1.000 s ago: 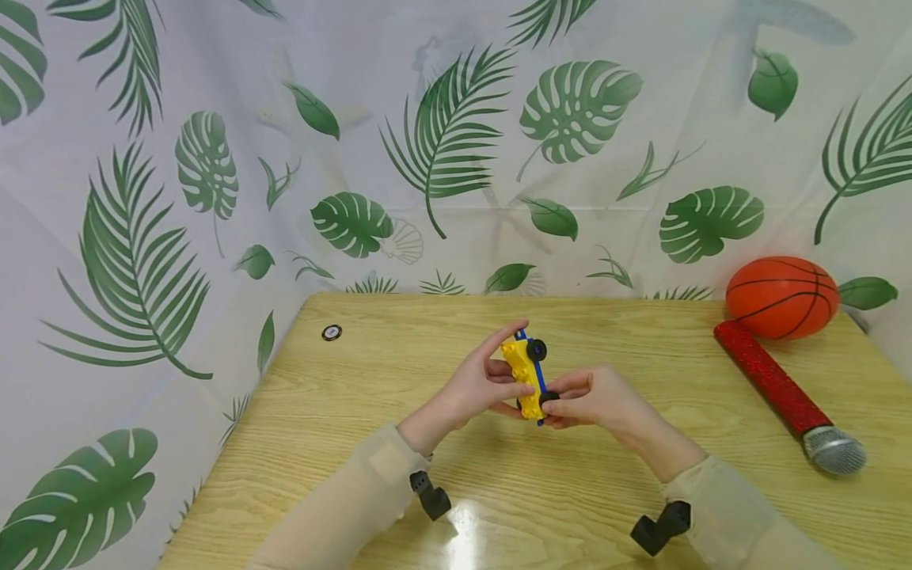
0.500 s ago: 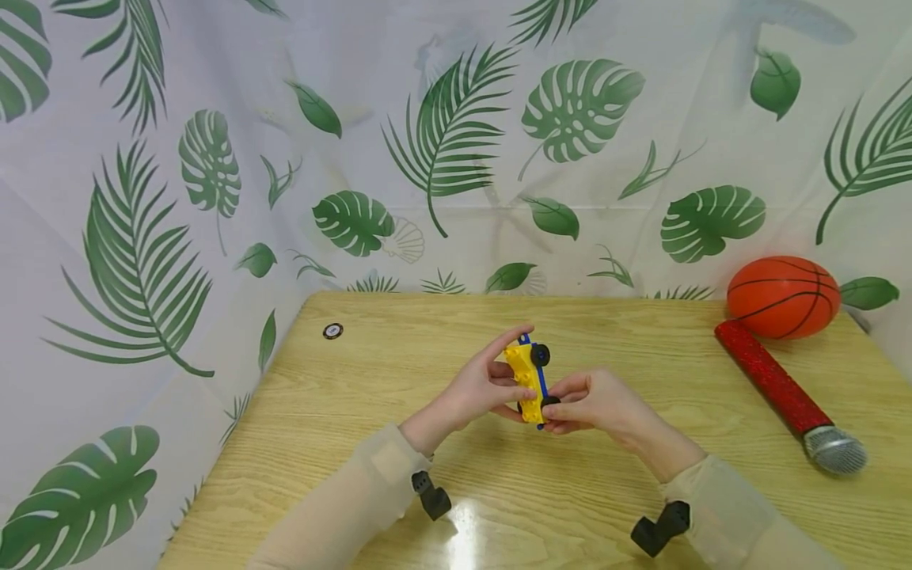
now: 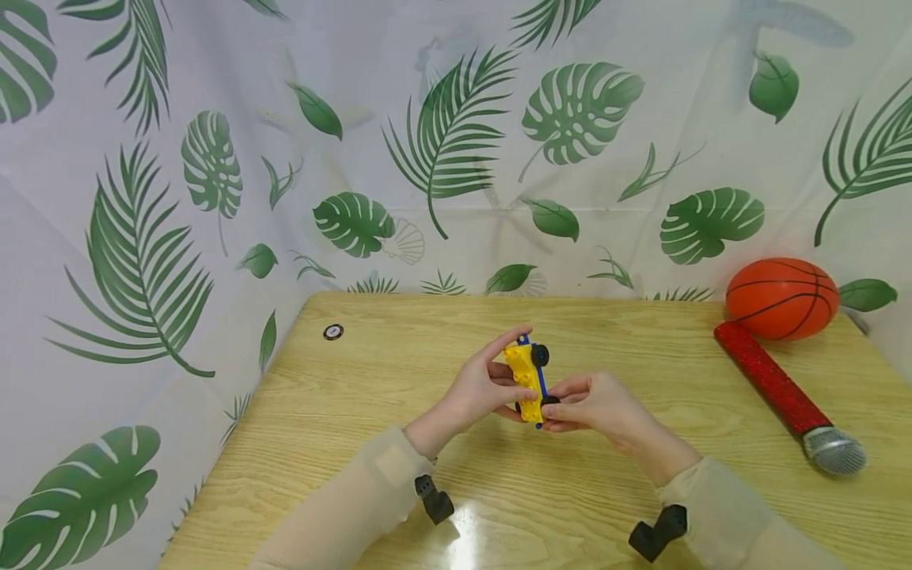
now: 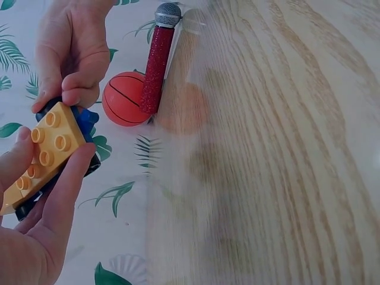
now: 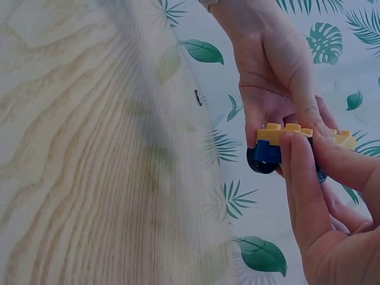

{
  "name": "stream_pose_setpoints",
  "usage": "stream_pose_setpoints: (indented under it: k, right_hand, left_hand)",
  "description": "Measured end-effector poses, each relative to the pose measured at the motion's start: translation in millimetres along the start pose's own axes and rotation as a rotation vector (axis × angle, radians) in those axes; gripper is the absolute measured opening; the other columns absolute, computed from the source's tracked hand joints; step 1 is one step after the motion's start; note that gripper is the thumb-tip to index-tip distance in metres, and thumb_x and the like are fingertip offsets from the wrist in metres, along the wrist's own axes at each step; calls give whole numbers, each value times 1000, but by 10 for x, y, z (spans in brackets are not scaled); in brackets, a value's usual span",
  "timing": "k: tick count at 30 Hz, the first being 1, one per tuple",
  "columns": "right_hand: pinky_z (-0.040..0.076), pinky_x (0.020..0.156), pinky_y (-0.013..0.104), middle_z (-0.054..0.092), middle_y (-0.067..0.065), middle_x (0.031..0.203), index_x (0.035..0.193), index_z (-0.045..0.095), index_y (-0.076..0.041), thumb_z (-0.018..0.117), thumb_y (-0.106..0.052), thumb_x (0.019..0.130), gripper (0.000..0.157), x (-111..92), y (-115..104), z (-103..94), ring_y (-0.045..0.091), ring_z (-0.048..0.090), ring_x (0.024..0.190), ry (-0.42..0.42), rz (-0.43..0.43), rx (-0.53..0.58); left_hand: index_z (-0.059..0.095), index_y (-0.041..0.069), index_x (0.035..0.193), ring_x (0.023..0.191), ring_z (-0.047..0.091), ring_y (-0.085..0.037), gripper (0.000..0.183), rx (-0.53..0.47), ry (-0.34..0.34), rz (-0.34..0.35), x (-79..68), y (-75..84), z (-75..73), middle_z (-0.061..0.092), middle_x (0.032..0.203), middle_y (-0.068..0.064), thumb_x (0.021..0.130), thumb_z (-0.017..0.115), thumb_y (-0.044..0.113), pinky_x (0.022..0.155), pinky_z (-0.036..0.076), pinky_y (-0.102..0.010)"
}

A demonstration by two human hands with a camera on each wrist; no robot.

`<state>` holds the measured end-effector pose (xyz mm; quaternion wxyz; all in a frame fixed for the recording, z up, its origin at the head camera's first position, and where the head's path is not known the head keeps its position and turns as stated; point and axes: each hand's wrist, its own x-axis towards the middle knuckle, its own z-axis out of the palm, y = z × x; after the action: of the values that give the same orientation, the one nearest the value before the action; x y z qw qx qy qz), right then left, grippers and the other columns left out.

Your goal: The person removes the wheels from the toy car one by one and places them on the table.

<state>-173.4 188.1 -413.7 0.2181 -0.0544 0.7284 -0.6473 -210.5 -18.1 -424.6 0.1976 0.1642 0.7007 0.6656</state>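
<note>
A toy car point(image 3: 523, 381) with a yellow studded body, a blue base and black wheels is held up above the table, tilted on end in the head view. My left hand point(image 3: 473, 393) grips it from the left, its index finger reaching the far end and its thumb on the yellow body. On the other side, my right hand point(image 3: 602, 405) pinches the near black wheel point(image 3: 550, 400) between thumb and fingers. Round studs on the yellow body point(image 4: 54, 139) face the left wrist view. The right wrist view shows the blue base point(image 5: 268, 152) partly covered by fingers.
An orange ball point(image 3: 782, 298) with black lines sits at the table's back right. A red glittery microphone point(image 3: 777, 381) with a silver head lies against it. A small dark-rimmed disc point(image 3: 332, 332) lies far left on the wooden table point(image 3: 399, 348). Behind hangs a leaf-patterned cloth point(image 3: 442, 253).
The toy car has shifted slightly to the right and toward me, the left hand moving with it. Both hands keep the same hold.
</note>
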Motion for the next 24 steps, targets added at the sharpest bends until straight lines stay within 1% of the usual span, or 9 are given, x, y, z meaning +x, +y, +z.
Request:
stream_pose_setpoints:
  k: [8,13,20,24]
  right_hand:
    - [62,77,36,74,14,93,115,58,21,66,0,92,32,12,19,55,20,75,79,65,11,5]
    - [62,78,39,74,15,92,113,59,21,66,0,92,31,11,40,59,20,75,79,77,-3,-4]
    - [62,77,38,74,17,95,115,57,22,66,0,92,33,0,47,53,20,75,79,78,-9,-3]
    - [62,77,37,74,19,95,115,58,22,66,1,92,32,-1,56,62,19,75,79,102,-8,-24]
  left_hand:
    - [47,48,141,88,73,-25,84,36,39,6,-33,24,16,72,101,-20,83,74,-6,62,62,-47]
    - [47,48,141,87,73,-25,84,47,50,16,-47,27,36,72,100,-20,83,74,-7,61,62,-46]
    - [46,49,141,86,73,-25,85,90,76,26,-57,15,70,72,97,-19,83,75,-5,66,59,-57]
    - [45,48,142,83,72,-22,85,144,93,46,-48,-9,79,72,95,-17,83,76,-3,62,60,-54]
